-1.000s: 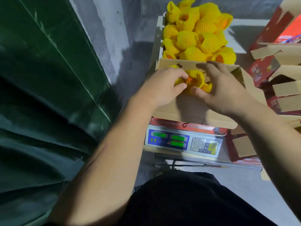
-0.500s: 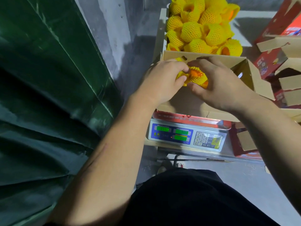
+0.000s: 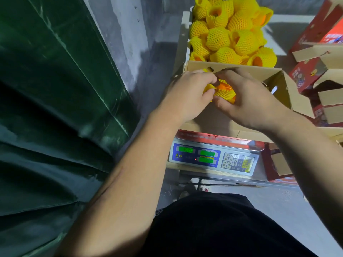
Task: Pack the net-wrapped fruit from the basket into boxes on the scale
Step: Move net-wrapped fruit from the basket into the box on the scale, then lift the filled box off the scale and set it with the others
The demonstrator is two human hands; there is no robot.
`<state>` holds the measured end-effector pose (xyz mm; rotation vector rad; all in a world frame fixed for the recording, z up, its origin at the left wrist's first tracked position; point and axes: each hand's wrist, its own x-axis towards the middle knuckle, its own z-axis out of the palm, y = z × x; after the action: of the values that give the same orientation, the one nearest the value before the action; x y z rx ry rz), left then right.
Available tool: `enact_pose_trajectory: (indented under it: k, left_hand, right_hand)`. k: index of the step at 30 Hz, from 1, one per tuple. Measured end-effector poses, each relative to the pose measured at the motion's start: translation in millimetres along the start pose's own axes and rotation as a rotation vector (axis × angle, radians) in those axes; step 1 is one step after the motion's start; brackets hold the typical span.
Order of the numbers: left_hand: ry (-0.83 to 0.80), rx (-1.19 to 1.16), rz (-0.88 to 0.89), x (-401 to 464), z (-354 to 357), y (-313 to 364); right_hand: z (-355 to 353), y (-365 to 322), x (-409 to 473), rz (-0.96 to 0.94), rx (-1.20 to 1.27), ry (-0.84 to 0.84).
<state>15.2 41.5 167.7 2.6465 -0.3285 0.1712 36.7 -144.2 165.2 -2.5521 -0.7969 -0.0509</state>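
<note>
On a grey concrete floor, the box (image 3: 220, 125) sits on the scale (image 3: 213, 157), where both hands, left (image 3: 187, 95) and right (image 3: 248, 101), clasp a soft, bruisable netted fruit (image 3: 223, 91), best cupped, basket (image 3: 184, 34) at twelve o'clock.

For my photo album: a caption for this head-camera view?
Both hands settle yellow foam-netted fruit into an open cardboard box on a scale.

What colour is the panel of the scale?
Blue, with green displays, seen in the head view.
</note>
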Motion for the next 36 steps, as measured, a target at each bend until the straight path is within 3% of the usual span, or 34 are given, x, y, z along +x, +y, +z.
enact_pose_trajectory:
  k: [9,13,15,17,24,29,36]
  left_hand:
    - [0.059,-0.098,-0.049,-1,16,-13]
    - [0.095,-0.192,-0.218,-1,28,-25]
    - [0.073,-0.281,-0.302,-1,32,-30]
    - [0.037,-0.339,-0.333,4,35,-32]
    - [-0.031,-0.467,-0.613,22,47,-50]
    - [-0.102,-0.4,-0.59,26,45,-58]
    - [-0.029,-0.445,-0.485,19,19,-50]
  right_hand:
    - [0,15,-5,0.083,-0.016,0.016]
    - [-14,62,-15,0.481,-0.155,0.18]
    - [-20,89,-23,0.721,-0.129,0.147]
    - [-20,105,-24,0.821,-0.004,0.078]
    - [-9,134,-14,0.819,0.2,0.097]
    - [-16,135,-16,0.819,0.29,0.121]
    - [-36,115,-45,0.863,0.442,0.187]
